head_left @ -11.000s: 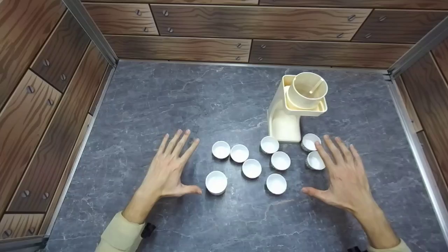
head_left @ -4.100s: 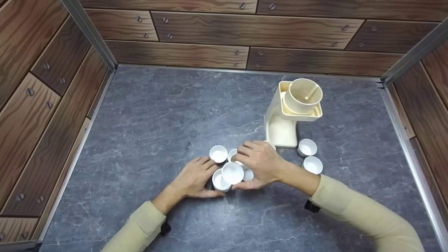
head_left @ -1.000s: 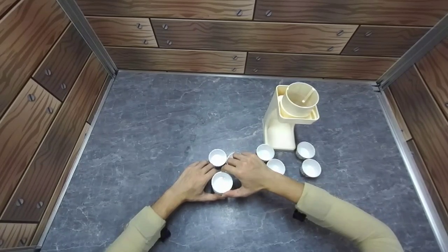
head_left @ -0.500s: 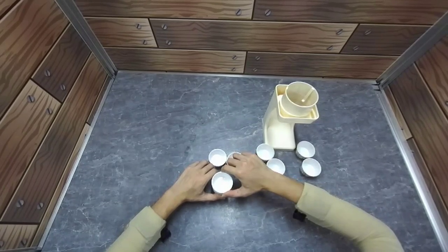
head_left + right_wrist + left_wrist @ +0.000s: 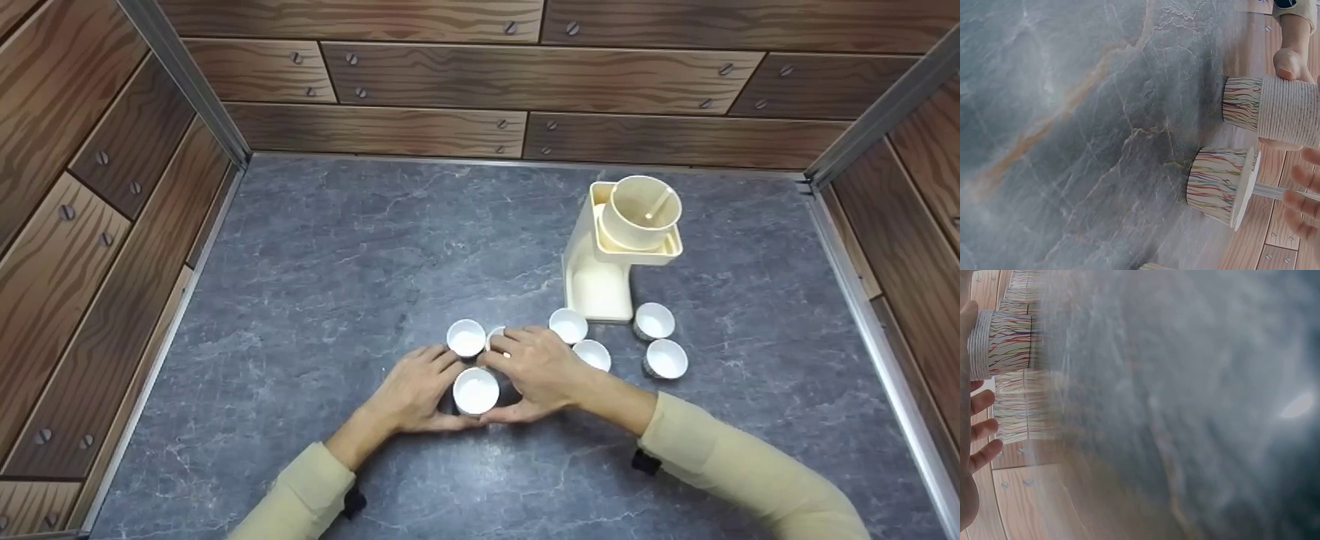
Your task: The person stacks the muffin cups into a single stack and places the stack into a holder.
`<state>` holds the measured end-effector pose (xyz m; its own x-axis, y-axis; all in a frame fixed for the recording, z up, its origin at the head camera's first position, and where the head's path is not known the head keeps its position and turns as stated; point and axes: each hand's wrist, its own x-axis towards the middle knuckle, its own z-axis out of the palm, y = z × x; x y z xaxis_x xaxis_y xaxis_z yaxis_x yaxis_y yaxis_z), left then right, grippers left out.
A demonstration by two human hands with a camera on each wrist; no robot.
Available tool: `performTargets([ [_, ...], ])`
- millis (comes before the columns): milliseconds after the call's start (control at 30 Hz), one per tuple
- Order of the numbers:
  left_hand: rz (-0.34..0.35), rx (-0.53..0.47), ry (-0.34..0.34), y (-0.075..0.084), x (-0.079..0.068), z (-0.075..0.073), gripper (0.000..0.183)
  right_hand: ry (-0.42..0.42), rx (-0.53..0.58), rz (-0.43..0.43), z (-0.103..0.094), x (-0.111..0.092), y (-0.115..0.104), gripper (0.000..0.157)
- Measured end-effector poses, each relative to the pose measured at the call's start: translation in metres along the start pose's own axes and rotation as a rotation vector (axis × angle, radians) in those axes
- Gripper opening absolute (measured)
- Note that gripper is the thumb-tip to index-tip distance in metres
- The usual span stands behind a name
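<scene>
A stack of nested paper cups, patterned outside with wavy coloured lines, stands on the table between my hands. Several rims show pressed together on the stack in the right wrist view. My left hand grips it from the left, with thumb in front and index finger behind. My right hand is at its right side, thumb right at the front of the stack. Its fingers hang loosely bent behind, over a single cup. Another cup stands just behind the stack.
Further right stand a cup, one partly behind my right wrist, and two more, a rear cup and a front cup. Behind them is a cream-coloured stand bearing a round container. Wood-patterned walls enclose the table.
Earlier, separate cups stood at front centre; two of them now sit in the stack, one brought over by my right hand. In the last half second, my right hand moved slightly right; my left stayed.
</scene>
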<state>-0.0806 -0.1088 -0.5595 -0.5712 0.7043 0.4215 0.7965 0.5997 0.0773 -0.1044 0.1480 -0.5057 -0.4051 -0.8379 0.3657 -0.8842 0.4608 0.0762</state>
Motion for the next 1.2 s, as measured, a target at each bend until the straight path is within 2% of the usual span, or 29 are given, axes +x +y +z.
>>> performTargets([
  [600,-0.033,0.016,-0.067,0.000,0.001,-0.001,0.079,0.044,-0.018,0.019,-0.017,-0.013,0.015,0.076],
  [1200,-0.028,0.015,-0.054,0.001,0.001,-0.002,0.075,0.010,-0.052,0.046,-0.032,-0.030,0.030,0.085],
])
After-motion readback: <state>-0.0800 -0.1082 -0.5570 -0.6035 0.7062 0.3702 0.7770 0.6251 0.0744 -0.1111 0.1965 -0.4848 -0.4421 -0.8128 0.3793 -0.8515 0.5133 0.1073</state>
